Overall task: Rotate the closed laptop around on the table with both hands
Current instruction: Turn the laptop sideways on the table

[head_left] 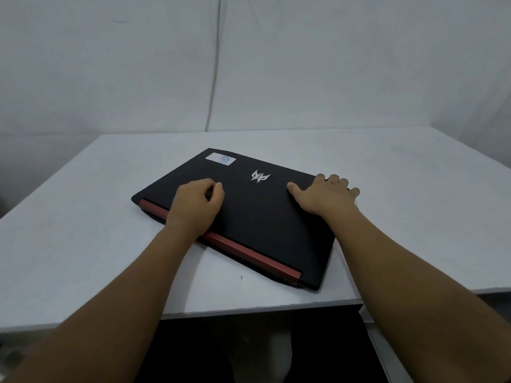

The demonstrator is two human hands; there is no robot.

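A closed black laptop (257, 211) lies flat and skewed on the white table (83, 244). Its red hinge strip faces me; a silver logo and a white sticker mark the lid. My left hand (195, 207) rests on the lid's near-left part, fingers curled loosely, over the hinge strip. My right hand (325, 193) lies on the lid's far right corner, fingers wrapped over the right edge, thumb flat on the lid.
The table's front edge (249, 309) runs close below the laptop's near corner, with dark space under it. A grey wall with a thin cable (214, 78) stands behind the table. A second surface's edge shows at the lower right (387, 349).
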